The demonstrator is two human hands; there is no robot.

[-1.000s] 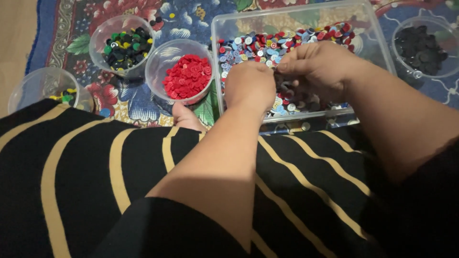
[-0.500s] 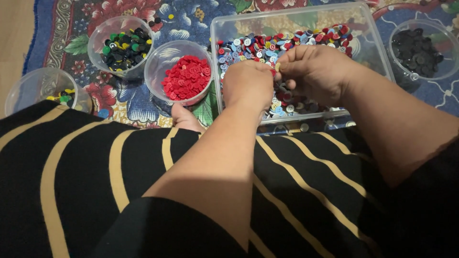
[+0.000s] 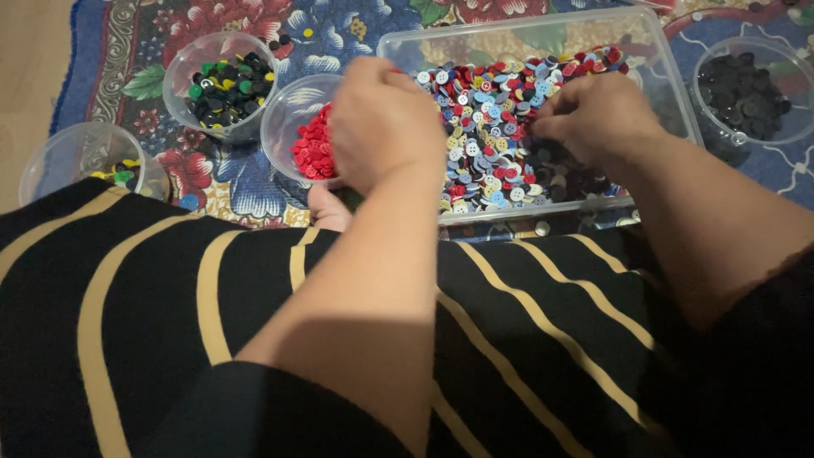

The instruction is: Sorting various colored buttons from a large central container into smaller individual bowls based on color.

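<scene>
left hand (image 3: 381,119) hung over the red-button cup (image 3: 309,127), just left of the clear mixed-button bin (image 3: 670,76); grip hidden, cannot tell. right hand (image 3: 598,114) was in the bin, fingers pinched narrow, contents unseen. risk: a dropped button could land in the wrong cup, or a wrist could tip the red-button cup.

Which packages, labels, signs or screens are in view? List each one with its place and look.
No labels, signs or screens show; only clear plastic containers.
Rectangular tub, top centre: mixed coloured buttons; right hand in it.
Round cup, under left hand: red buttons.
Round cup, top left: dark, green, yellow buttons.
Round cup, far left.
Round cup, far right: black buttons.
</scene>
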